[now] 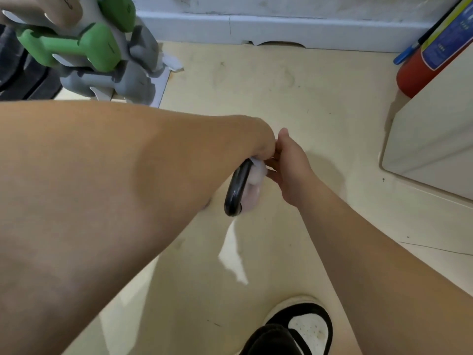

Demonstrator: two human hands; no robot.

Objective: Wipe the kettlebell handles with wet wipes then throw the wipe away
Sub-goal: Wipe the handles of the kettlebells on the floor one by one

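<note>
A black curved kettlebell handle [237,188] hangs above the floor at the middle of the view. My left hand [263,146] reaches in over my big left forearm and is closed around the top of the handle; its fingers are mostly hidden behind the wrist. A white wet wipe [257,175] lies bunched against the handle's right side, blurred and pale lower down. My right hand [289,167] comes in from the lower right, its fingertips pinching the wipe against the handle. The kettlebell's body is hidden.
A rack with green dumbbells [74,46] and grey dumbbells [107,84] stands at the top left beside a dark mat [23,78]. A red fire extinguisher [414,73] leans at the top right by a white cabinet [435,139]. My black-and-white shoe [294,331] is at the bottom.
</note>
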